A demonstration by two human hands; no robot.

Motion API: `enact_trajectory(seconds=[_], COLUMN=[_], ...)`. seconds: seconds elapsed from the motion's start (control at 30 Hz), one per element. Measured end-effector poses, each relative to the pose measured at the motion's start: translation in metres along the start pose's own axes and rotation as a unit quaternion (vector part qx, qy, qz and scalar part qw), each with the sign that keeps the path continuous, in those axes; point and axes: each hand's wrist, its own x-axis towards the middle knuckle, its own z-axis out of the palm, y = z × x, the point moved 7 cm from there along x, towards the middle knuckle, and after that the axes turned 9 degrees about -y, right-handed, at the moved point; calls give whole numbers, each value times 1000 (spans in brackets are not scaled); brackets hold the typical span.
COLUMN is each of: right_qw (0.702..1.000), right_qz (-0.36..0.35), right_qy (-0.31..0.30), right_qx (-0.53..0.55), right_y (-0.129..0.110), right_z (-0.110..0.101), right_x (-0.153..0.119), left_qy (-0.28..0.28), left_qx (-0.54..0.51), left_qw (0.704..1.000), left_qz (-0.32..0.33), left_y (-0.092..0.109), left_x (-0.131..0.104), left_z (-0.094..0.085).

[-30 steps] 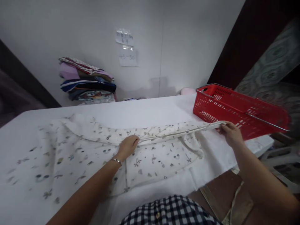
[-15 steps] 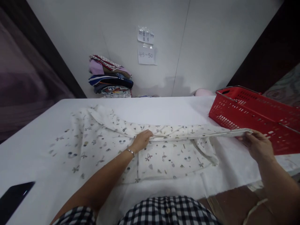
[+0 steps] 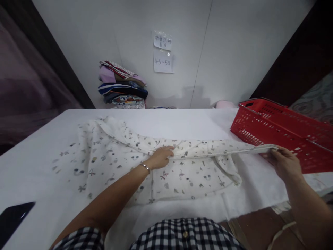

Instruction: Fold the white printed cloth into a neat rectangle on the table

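A white printed cloth [image 3: 187, 173] with small palm-tree and sunglasses motifs lies across the table, its far part folded over in a long strip. My left hand [image 3: 161, 157] grips this fold near the cloth's middle, fingertips on its upper edge. At the right, my right hand [image 3: 284, 161] pinches the end of the strip and holds it stretched out beside the basket. Toward the left the cloth spreads wide and wrinkled. A small flap is turned back near its right end.
The white table [image 3: 187, 121] runs back to a wall with paper signs [image 3: 162, 62]. A red basket [image 3: 270, 133] stands at the right. Folded fabrics [image 3: 123, 85] are stacked at the back left, and a dark flat object [image 3: 14, 222] lies at the front left.
My left hand has shifted slightly right along the fold, its fingers less tightly bunched. My right hand has come slightly left and down with the strip's end.
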Motion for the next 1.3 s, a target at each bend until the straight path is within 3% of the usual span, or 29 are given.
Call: enact_trajectory(seconds=[0.13,0.4,0.77,1.03,1.2,1.3], right_qw=[1000,1000,998,996,990,991], right_qz=[3,-5,-20,-31,-75,-76], right_qy=[5,3,15,11,-1,-49], right_qx=[3,19,58,84,119,103], right_y=[2,6,0,1,-18,-30], right_z=[-1,-2,-1,1,5,17], right_x=[1,4,-3,-2,-4,-5], left_qy=[8,78,254,278,297,248], left_qx=[-16,37,-3,-39,-63,-71], left_qw=[1000,996,965,954,943,956], left_qz=[0,-23,-73,-103,-137,-141], left_y=[-1,-8,-6,-6,-9,-10], left_x=[-6,-12,-35,-37,-36,-30], left_z=[-5,-15,-55,-63,-75,-80])
